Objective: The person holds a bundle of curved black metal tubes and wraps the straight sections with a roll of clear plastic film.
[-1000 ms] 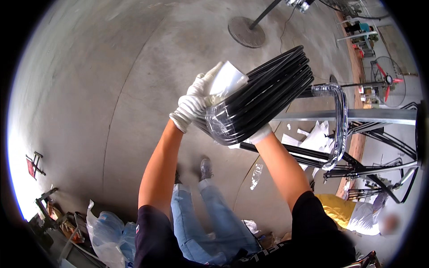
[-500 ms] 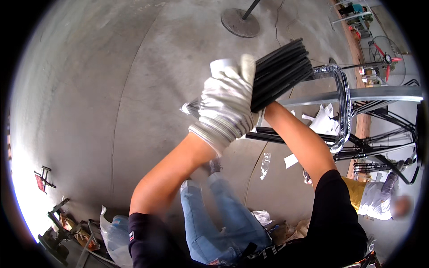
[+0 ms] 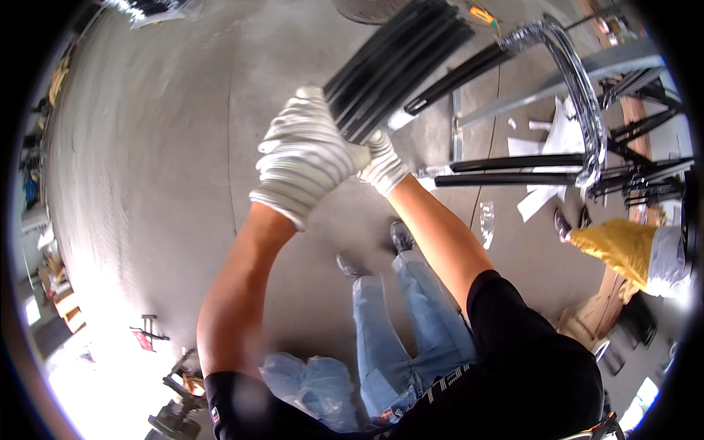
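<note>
A bundle of black tubes (image 3: 400, 70) slants up and away to the right, held in front of me by both hands. My left hand (image 3: 304, 158), in a white striped knit glove, is closed at the bundle's near left side. My right hand (image 3: 383, 165), gloved the same way, is closed around its near lower end, partly hidden behind the tubes and the other glove. Just right of the bundle stands a rack with a bent end wrapped in clear plastic (image 3: 587, 117). Black bars (image 3: 513, 170) lie along it, close to my right hand.
White paper sheets (image 3: 546, 158) and a clear plastic scrap (image 3: 487, 224) lie on the concrete floor. A tool with an orange handle (image 3: 482, 15) is beyond the bundle. To the right stands a person in a yellow apron (image 3: 616, 249). Plastic bags (image 3: 315, 389) sit beside my legs.
My view has turned, and the hands with the tubes now appear farther left. My right hand, hidden before, has come into sight below the bundle. The tubes point up more steeply.
</note>
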Motion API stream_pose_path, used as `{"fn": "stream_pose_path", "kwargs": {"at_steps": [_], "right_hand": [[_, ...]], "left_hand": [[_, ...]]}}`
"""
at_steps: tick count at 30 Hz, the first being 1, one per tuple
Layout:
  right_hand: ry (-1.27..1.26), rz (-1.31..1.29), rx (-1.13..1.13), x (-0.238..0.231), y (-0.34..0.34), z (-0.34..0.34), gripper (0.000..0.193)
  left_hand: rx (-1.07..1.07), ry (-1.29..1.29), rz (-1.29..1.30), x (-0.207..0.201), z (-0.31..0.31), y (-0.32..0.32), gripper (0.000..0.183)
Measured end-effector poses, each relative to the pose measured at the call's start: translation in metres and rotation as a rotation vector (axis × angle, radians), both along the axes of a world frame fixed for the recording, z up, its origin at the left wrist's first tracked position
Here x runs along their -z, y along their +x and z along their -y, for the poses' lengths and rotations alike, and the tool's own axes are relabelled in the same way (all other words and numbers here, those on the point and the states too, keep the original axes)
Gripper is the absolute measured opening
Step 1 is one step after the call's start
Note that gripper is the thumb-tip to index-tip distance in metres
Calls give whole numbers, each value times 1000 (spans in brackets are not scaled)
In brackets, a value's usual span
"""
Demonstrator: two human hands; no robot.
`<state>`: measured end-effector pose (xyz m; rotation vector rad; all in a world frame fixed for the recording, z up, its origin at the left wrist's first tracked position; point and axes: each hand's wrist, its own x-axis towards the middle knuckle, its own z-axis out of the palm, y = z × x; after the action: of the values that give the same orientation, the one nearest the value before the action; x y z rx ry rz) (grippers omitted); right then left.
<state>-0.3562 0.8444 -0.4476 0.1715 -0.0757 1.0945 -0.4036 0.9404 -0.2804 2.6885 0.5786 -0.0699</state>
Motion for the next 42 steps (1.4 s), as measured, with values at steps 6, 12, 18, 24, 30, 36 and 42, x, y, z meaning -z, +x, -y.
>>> {"fn": "stream_pose_path", "kwargs": {"at_steps": [6,12,18,24,30,36,42], "right_hand": [[-48,6,37,7,0,-7,59],[52,16,151,23,0,19,65],[-264,798,235,35,-29,62,81],[-488,1240,15,-84,-69,39,73],[-1089,1161,344,-121,-107,-4,75],[-917,1075,348,-127,-104,-14,74],[-825,766,279,-119,-108,-23,73]], "left_hand": [[-120,-32,-283,-15,17,14,77],[-194,71,-373,-10,14,24,91],[-171,-11,-358,-16,16,30,90],[-183,107,-400,-15,24,36,88],[28,6,-648,-33,16,37,103],[590,-799,-341,24,-115,-8,58],[355,-1243,-118,32,-105,-37,81]]}}
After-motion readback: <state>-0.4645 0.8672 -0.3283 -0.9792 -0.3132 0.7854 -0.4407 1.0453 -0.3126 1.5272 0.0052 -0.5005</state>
